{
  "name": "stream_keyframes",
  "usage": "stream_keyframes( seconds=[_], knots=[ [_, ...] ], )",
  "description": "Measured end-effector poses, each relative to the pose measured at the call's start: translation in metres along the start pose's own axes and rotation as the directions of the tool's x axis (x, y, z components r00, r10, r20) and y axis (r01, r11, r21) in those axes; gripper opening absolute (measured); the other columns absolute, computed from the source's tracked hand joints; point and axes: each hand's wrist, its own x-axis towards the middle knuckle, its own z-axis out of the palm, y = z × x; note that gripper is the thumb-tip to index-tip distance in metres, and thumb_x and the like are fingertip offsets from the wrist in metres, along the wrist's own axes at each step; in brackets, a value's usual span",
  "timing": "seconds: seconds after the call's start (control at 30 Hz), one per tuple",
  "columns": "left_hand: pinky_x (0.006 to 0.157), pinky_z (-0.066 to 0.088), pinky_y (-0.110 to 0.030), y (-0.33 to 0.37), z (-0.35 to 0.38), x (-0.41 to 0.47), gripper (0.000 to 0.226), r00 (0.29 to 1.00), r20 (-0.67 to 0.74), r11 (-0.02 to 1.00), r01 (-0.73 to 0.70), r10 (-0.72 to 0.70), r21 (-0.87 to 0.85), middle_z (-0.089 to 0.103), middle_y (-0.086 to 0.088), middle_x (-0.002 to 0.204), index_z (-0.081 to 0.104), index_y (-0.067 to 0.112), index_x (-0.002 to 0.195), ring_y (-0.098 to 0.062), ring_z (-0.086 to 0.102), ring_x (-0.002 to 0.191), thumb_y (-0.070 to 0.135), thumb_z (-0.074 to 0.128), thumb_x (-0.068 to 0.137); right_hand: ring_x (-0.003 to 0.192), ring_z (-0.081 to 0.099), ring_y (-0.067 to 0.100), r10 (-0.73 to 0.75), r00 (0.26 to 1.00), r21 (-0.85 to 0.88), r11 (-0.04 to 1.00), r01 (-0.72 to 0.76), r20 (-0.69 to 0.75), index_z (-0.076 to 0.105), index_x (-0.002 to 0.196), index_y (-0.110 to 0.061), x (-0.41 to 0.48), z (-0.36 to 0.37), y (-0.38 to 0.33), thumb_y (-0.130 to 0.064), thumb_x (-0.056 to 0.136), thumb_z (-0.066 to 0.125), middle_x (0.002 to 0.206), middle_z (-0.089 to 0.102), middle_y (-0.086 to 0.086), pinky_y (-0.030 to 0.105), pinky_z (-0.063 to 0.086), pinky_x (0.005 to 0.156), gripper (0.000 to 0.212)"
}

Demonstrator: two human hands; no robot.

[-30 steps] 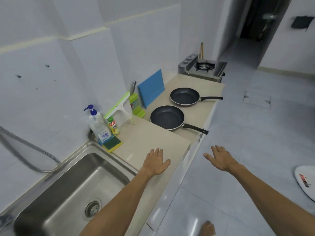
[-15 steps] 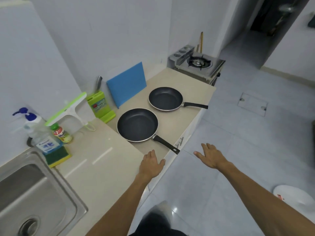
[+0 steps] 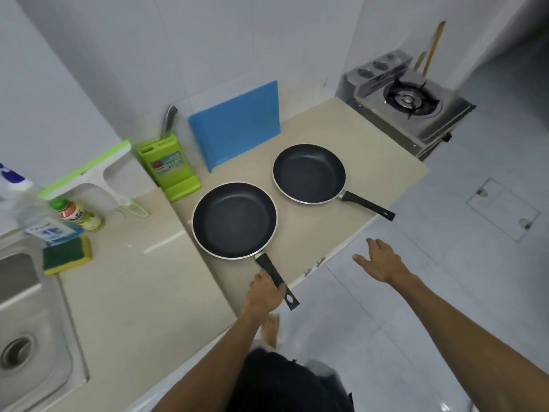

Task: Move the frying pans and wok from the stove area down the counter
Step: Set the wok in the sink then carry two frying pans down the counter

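Two black frying pans on beige counter (image 3: pixel 312 239): nearer pan (image 3: pixel 234 220) left, farther pan (image 3: pixel 309 173) right, toward stove (image 3: pixel 411 99). Left hand (image 3: pixel 266 292) clamped on nearer pan's handle. Right hand (image 3: pixel 378 260) beyond counter edge, fingers spread, empty.

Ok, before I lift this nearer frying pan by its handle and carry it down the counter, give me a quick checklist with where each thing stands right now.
1. Left hand closed on the nearer frying pan handle: ok, the fingers wrap the handle near its end.
2. Pan empty: ok, nothing shows inside it.
3. Clear of the farther frying pan: ok, the rims sit apart.
4. Right hand free: ok, it is open, over the floor beside the counter edge.
5. Landing space between pan and sink: ok, a bare stretch of counter; sponge and bottles stay near the wall.
6. Pan cool enough: cannot tell.
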Motion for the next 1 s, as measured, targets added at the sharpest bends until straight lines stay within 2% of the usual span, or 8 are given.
stream_keyframes(
  seconds=[0.17,0.23,0.37,0.53,0.7,0.8,0.87,1.0],
  knots=[
    [0.105,0.044,-0.047,0.026,0.023,0.014,0.067,0.992,-0.010,0.990,0.128,-0.128,-0.054,0.050,-0.022,0.138,0.033,0.000,0.144,-0.039,0.050,0.127,0.035,0.057,0.092,0.147,0.032,0.039,-0.084,0.996,0.056,0.995,0.085,-0.022,0.029,0.155,-0.004,0.062,-0.028,0.017,-0.043,0.099,0.056,0.161,0.032,0.022,0.052,0.033,0.116,0.073],
    [0.106,0.044,-0.047,0.037,0.028,0.019,0.072,0.981,-0.025,0.978,0.188,-0.191,-0.095,0.047,-0.022,0.142,0.029,-0.001,0.148,-0.039,0.049,0.129,0.036,0.056,0.093,0.143,0.036,0.040,-0.128,0.992,0.026,0.991,0.128,-0.025,0.033,0.152,-0.001,0.088,-0.039,0.027,-0.037,0.098,0.059,0.156,0.037,0.024,0.053,0.037,0.113,0.069],
    [0.102,0.047,-0.047,0.057,0.039,0.025,0.070,0.938,-0.099,0.933,0.311,-0.331,-0.180,0.048,-0.022,0.140,0.029,-0.001,0.146,-0.039,0.054,0.124,0.037,0.056,0.094,0.122,0.053,0.045,-0.219,0.970,-0.094,0.973,0.210,-0.105,0.048,0.136,0.006,0.138,-0.058,0.046,-0.028,0.094,0.064,0.132,0.056,0.029,0.053,0.050,0.097,0.056],
    [0.100,0.047,-0.047,0.085,0.065,0.018,0.069,0.870,-0.154,0.862,0.412,-0.469,-0.294,0.047,-0.024,0.139,0.030,-0.002,0.143,-0.042,0.055,0.123,0.036,0.060,0.094,0.119,0.054,0.043,-0.241,0.970,-0.157,0.960,0.233,-0.037,0.047,0.134,0.000,0.186,-0.075,0.075,-0.029,0.095,0.062,0.129,0.056,0.025,0.052,0.050,0.094,0.051],
    [0.094,0.051,-0.046,0.090,0.080,0.015,0.059,0.823,-0.168,0.797,0.440,-0.542,-0.414,0.052,-0.025,0.130,0.036,-0.002,0.134,-0.042,0.056,0.115,0.027,0.065,0.091,0.103,0.061,0.044,-0.319,0.946,-0.170,0.931,0.323,0.050,0.046,0.137,-0.001,0.215,-0.072,0.096,-0.025,0.097,0.059,0.122,0.053,0.025,0.046,0.054,0.080,0.049],
    [0.094,0.051,-0.045,0.087,0.084,0.013,0.061,0.819,-0.183,0.798,0.435,-0.543,-0.418,0.053,-0.023,0.129,0.036,0.001,0.134,-0.040,0.058,0.114,0.028,0.067,0.090,0.096,0.063,0.044,-0.341,0.938,-0.170,0.922,0.348,0.069,0.048,0.135,-0.003,0.220,-0.066,0.094,-0.028,0.097,0.059,0.117,0.052,0.024,0.039,0.048,0.070,0.046],
    [0.095,0.050,-0.044,0.084,0.085,0.015,0.067,0.816,-0.191,0.799,0.436,-0.545,-0.414,0.051,-0.023,0.134,0.032,0.001,0.140,-0.040,0.057,0.117,0.029,0.068,0.090,0.094,0.063,0.043,-0.349,0.935,-0.161,0.921,0.356,0.070,0.050,0.130,-0.003,0.224,-0.062,0.087,-0.030,0.098,0.059,0.115,0.054,0.023,0.037,0.044,0.067,0.043],
    [0.091,0.053,-0.044,0.078,0.088,0.028,0.067,0.806,-0.242,0.806,0.412,-0.540,-0.424,0.054,-0.021,0.132,0.033,0.004,0.141,-0.040,0.061,0.112,0.030,0.068,0.090,0.085,0.063,0.040,-0.343,0.939,-0.079,0.935,0.345,0.028,0.054,0.112,-0.003,0.227,-0.050,0.079,-0.036,0.097,0.058,0.103,0.059,0.020,0.041,0.052,0.068,0.036]
  ],
)
